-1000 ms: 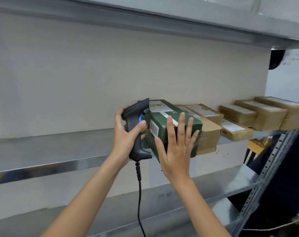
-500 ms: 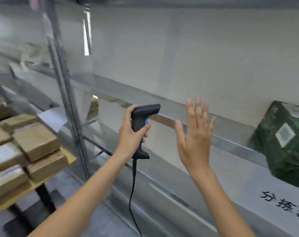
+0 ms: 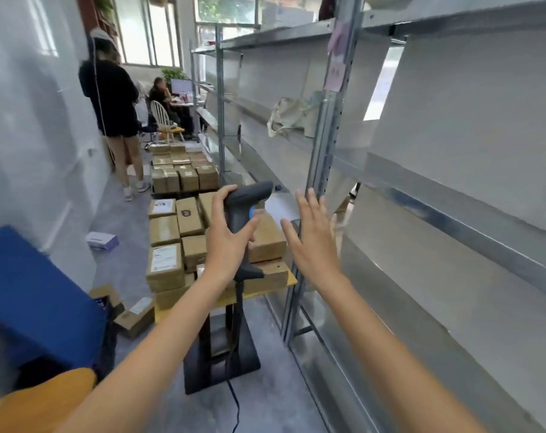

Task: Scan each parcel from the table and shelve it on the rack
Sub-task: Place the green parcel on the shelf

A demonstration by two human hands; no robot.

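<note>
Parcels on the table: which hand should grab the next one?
Right. The right hand is open and holds nothing, above the near parcels. The left hand grips the scanner, so it is occupied.

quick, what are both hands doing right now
left hand: grips the scanner
right hand: open, fingers straight, holding nothing
</note>
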